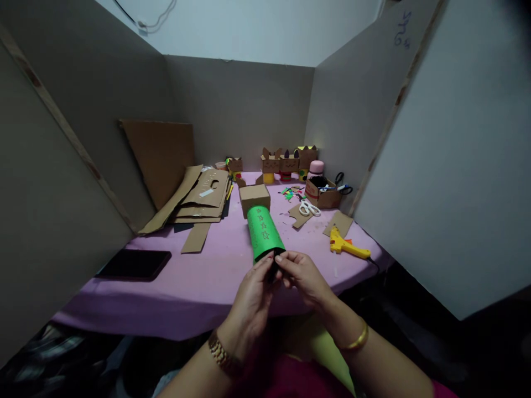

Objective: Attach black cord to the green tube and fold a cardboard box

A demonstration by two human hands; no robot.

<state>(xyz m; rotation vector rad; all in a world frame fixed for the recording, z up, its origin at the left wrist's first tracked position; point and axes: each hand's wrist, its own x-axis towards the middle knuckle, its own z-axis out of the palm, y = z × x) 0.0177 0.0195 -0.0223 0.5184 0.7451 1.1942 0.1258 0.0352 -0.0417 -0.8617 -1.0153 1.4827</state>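
Observation:
My left hand (253,296) and my right hand (305,276) meet over the near edge of the purple table (199,271), fingers pinched together on a small dark piece (274,269) that I cannot make out clearly. Just beyond my fingertips lies a green paper-covered tube (263,232) with yellow star outlines, its far end touching a small cardboard box (254,198). A gold watch is on my left wrist and a gold bangle on my right.
Cardboard sheets (203,196) are stacked at the left, a black phone (135,264) lies near the left edge. White scissors (309,208), a yellow glue gun (346,246), a box of tools (326,190) and cardboard figures (284,163) stand at the right and back. Partition walls surround the table.

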